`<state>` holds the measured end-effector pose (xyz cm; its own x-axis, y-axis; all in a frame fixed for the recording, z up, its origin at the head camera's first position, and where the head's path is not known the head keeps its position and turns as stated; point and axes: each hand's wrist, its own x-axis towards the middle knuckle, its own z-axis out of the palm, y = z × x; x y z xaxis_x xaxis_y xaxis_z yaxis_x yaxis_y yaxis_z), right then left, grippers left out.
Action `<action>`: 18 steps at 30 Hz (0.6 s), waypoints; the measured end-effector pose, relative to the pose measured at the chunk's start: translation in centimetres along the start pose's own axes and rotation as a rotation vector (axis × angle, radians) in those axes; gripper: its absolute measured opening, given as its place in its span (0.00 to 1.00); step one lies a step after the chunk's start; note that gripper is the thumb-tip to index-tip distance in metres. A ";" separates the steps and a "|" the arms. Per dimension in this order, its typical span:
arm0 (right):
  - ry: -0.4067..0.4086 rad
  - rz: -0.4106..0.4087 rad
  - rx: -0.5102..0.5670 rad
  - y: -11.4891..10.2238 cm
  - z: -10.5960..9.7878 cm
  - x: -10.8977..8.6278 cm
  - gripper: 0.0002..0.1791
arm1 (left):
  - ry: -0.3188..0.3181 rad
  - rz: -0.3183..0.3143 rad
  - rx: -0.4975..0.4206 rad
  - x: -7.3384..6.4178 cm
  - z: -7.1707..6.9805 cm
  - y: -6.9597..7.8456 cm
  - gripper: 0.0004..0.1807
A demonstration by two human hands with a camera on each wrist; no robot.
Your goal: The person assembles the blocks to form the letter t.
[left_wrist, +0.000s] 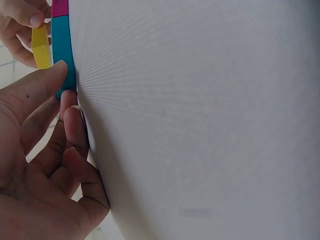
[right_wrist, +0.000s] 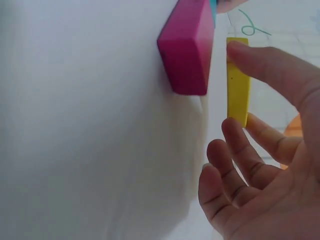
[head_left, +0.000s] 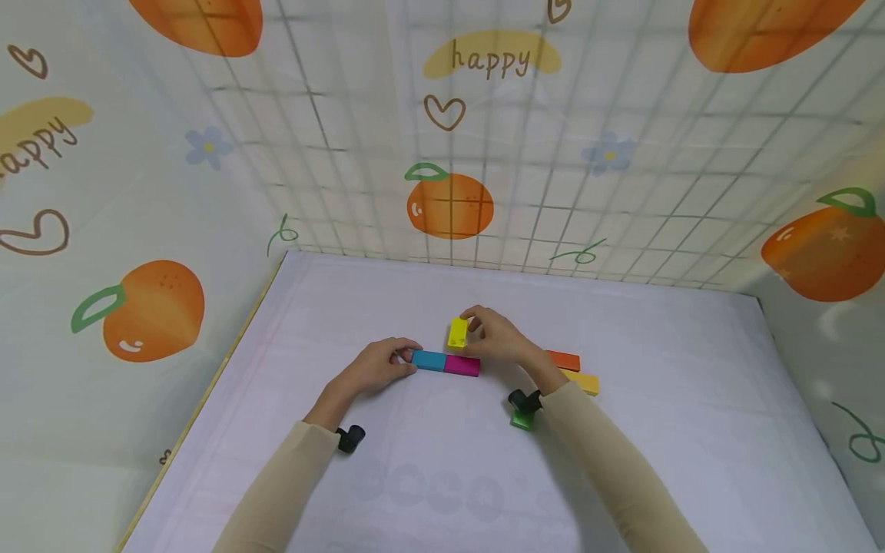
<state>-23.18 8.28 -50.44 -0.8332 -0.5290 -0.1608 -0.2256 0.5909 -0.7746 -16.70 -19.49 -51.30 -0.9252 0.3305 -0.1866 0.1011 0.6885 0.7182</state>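
Observation:
A blue block (head_left: 429,361) and a magenta block (head_left: 462,365) lie end to end on the white surface. My left hand (head_left: 379,364) pinches the blue block's free end between thumb and fingers; the left wrist view shows the thumb on the blue block (left_wrist: 62,45). With thumb and fingertips at opposite ends, my right hand (head_left: 496,336) holds a bright yellow block (head_left: 458,333) just beyond the magenta one. In the right wrist view the yellow block (right_wrist: 238,85) is apart from the magenta block (right_wrist: 187,50).
Right of the right wrist lie an orange-red block (head_left: 563,360) and a deeper yellow block (head_left: 583,382), partly covered by the forearm. A green block (head_left: 522,420) sits below the right wrist camera (head_left: 524,400). Patterned cloth walls (head_left: 332,192) border the table.

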 end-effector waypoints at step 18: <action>-0.036 -0.001 0.001 -0.6 1.0 0.6 0.36 | -0.003 -0.005 -0.006 -0.1 -0.1 0.0 0.18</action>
<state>-23.07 7.02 -50.69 -0.8144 -0.5510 -0.1824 -0.2255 0.5899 -0.7754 -16.66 -19.60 -51.17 -0.9243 0.3295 -0.1924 0.0944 0.6860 0.7214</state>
